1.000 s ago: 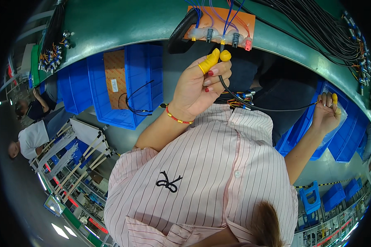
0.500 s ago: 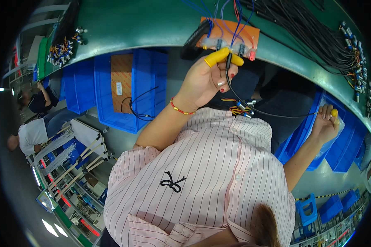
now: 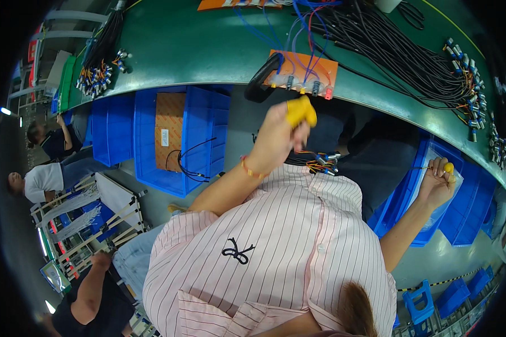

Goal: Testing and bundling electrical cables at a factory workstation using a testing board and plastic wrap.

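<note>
Just below the bench edge, my left hand (image 3: 281, 137) is closed and smeared by motion, with yellow finger cots on its fingertips. It pinches a black cable whose end is mostly hidden. Above it, an orange test board (image 3: 314, 63) with a row of sockets and blue and red wires sits at the bench edge, apart from my hand. My right hand (image 3: 437, 184), off to the right with a yellow cot on one finger, is closed on the cable's other end, where only a thin piece shows. Metal connectors with coloured wires (image 3: 323, 163) lie at my lap.
A green bench (image 3: 180, 50) bears bundled black cables (image 3: 388, 56) with connectors at the right and another bundle (image 3: 104, 45) at the left. Blue bins (image 3: 211, 129) stand below, one with cardboard (image 3: 168, 126) and a loose cable. Other people are at the left.
My left hand has drawn the cable's plug away from the orange board, moving down and slightly left. My right hand stays closed at the right. Another person has come into view at the lower left.
</note>
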`<state>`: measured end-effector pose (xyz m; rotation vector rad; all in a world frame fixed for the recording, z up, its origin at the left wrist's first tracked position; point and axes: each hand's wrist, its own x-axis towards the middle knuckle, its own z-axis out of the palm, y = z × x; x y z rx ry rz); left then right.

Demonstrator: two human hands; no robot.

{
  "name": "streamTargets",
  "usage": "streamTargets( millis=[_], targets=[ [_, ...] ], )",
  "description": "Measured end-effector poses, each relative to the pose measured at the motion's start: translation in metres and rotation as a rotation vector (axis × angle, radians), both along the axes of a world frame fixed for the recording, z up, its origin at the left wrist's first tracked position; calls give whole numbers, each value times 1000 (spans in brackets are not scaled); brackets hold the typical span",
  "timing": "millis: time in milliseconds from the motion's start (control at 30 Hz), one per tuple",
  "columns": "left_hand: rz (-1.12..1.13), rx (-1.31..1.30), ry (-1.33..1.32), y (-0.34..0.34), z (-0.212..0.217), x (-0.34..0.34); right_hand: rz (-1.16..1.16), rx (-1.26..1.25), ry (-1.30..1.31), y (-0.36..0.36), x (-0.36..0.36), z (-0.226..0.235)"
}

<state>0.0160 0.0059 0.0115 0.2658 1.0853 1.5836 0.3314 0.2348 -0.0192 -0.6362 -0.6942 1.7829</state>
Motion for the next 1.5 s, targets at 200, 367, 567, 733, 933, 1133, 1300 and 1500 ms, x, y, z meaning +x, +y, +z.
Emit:
streamTargets(
  millis=[200,367,567,733,933,1133,1300,1500],
  targets=[
    [-243,-65,262,-15,8,23,-17,95,6,9,15,7],
    [-173,199,425,33,35,11,-44,203,51,41,34,33],
    [-53,369,420,110,33,-15,-46,325,181,84,49,83],
    [-38,319,754,92,39,10,24,223,239,129,21,80],
    [-447,-52,604,14,15,0,-9,122,115,188,-2,37],
    [-493,-309,1278,-30,-25,-3,-65,264,61,209,-13,27],
    [-590,-138,1485,-26,-46,6,-267,437,-328,189,-63,40],
    [-620,-29,1539,-14,-51,9,-416,1074,-1411,164,-85,42]
  ],
)
